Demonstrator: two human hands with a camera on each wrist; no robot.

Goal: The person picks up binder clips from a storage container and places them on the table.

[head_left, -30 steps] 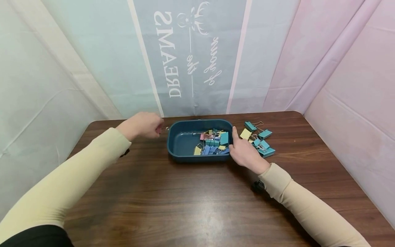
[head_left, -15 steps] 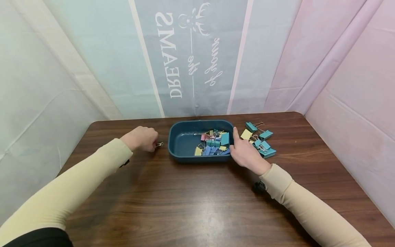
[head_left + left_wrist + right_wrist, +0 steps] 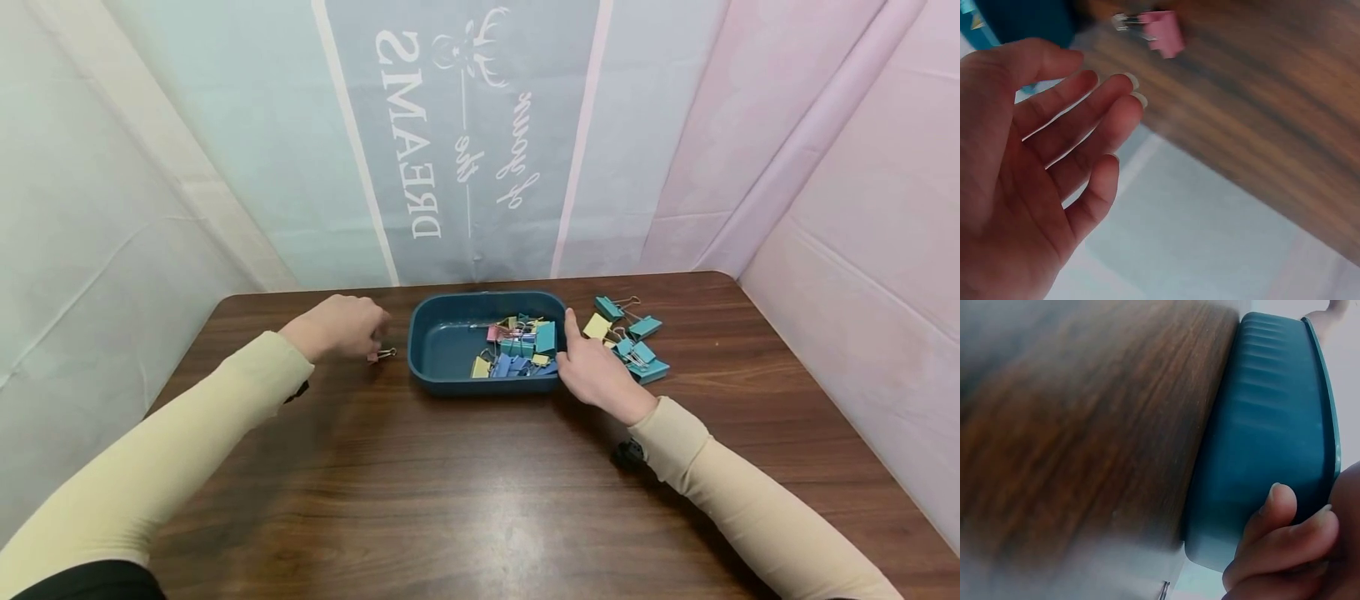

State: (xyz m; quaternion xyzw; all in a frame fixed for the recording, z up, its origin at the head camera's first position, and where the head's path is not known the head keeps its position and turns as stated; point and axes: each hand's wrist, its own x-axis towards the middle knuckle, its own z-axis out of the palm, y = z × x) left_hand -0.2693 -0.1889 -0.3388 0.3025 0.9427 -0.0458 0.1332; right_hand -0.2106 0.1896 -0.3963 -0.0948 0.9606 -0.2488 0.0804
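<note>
My left hand (image 3: 343, 325) is just above the table, left of a blue plastic box (image 3: 442, 385). In the left wrist view its fingers are loosely bent, with nothing between them. A pink binder clip (image 3: 1165, 34) with metal handles lies on the wood, apart from the fingers. My right hand (image 3: 597, 375) holds the box at its right end. In the right wrist view, bent fingers (image 3: 1291, 544) rest against its outer wall, and part of the hand reaches the rim. Several yellow, teal, blue and pink binder clips (image 3: 517, 346) fill the box's right half.
Right of the box, beyond my right hand, lies a loose pile of teal and yellow binder clips (image 3: 637, 354). The brown wooden table (image 3: 450, 483) ends at a back edge before a printed cloth (image 3: 480, 167). Cloth sides stand left and right.
My left hand came down left of the box with the pink binder clip, let go of it on the table, and lifted slightly away. The right hand stays on the box.
</note>
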